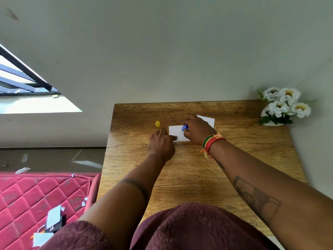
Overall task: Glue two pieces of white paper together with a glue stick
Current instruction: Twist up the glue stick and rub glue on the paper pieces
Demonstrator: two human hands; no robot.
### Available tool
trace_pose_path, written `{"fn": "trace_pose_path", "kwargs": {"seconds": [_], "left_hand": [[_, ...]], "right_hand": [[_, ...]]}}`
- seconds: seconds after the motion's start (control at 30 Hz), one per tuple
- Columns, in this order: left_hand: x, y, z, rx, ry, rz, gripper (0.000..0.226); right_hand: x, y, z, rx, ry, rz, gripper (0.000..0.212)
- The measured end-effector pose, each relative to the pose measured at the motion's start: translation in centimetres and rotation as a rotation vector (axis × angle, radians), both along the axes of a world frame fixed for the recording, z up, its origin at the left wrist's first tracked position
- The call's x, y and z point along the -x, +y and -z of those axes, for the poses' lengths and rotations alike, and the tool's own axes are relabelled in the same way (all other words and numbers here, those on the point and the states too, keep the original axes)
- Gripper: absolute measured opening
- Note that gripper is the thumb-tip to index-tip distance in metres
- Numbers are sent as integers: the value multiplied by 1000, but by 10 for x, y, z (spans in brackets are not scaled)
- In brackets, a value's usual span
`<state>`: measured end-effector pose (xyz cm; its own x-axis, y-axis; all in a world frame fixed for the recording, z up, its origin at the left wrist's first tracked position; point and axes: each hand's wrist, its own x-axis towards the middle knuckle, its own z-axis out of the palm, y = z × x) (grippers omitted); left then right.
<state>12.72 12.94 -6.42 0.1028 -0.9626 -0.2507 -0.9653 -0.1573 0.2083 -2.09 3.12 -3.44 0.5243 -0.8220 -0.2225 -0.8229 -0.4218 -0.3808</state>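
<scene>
On the counter (198, 177), the right hand (197, 130) has its fingers clamped on the blue glue stick (184, 127), tip on the near white paper (177, 133). The left hand (162, 144) pins that sheet, fingers spread flat (yellow cap (157, 124) standing nearby). A second paper (209, 120) lies behind; a white vase (268, 121) holds white flowers (286, 101).

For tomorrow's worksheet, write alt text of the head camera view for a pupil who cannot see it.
A right hand rubs a blue glue stick on a white paper that the left hand pins to a wooden table. A second paper, a yellow cap and white flowers sit nearby.
</scene>
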Motion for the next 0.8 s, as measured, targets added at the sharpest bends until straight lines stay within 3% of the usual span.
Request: {"fn": "trace_pose_path", "kwargs": {"seconds": [0.13, 0.33, 0.5, 0.6, 0.7, 0.8], "left_hand": [[3, -2, -1, 13, -11, -12, 43], [8, -5, -4, 27, -33, -2, 38], [5, -8, -5, -8, -31, 13, 40], [3, -8, -8, -8, -35, 53, 42], [5, -11, -11, 11, -79, 130, 41], [3, -16, -15, 1, -78, 113, 41]], "right_hand": [[12, 2, -3, 15, 26, -2, 16], [5, 10, -2, -57, 33, -51, 28], [4, 9, 4, -11, -94, 136, 27], [15, 3, 4, -135, -279, 377, 28], [27, -1, 1, -416, -617, 604, 33], [33, 0, -3, -615, -839, 678, 32]]}}
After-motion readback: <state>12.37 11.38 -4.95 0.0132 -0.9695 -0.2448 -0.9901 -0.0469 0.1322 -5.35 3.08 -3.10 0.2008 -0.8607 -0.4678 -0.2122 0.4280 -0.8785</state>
